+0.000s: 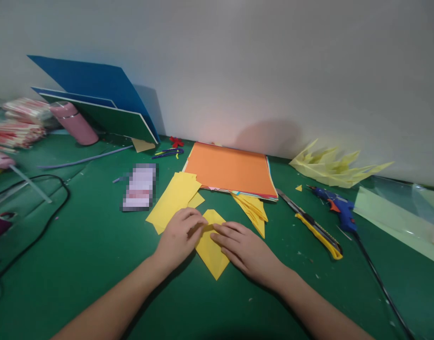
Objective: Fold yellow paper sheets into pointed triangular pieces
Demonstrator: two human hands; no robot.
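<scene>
A sheet of yellow paper, folded to a point at its near end, lies on the green table in front of me. My left hand is closed at its left edge, thumb and fingertips pinching the paper. From the other side, my right hand is open, its fingers stretched out and lying on the paper's right half. The fingers hide part of the fold. Just behind my left hand lies a stack of yellow paper strips. Several folded yellow pieces rest beyond my right hand.
Behind the hands lies an orange paper stack. To the right are a yellow utility knife with its blade showing, a blue glue gun with a cord, and a spiky pale-yellow paper piece. A phone and pink bottle are left.
</scene>
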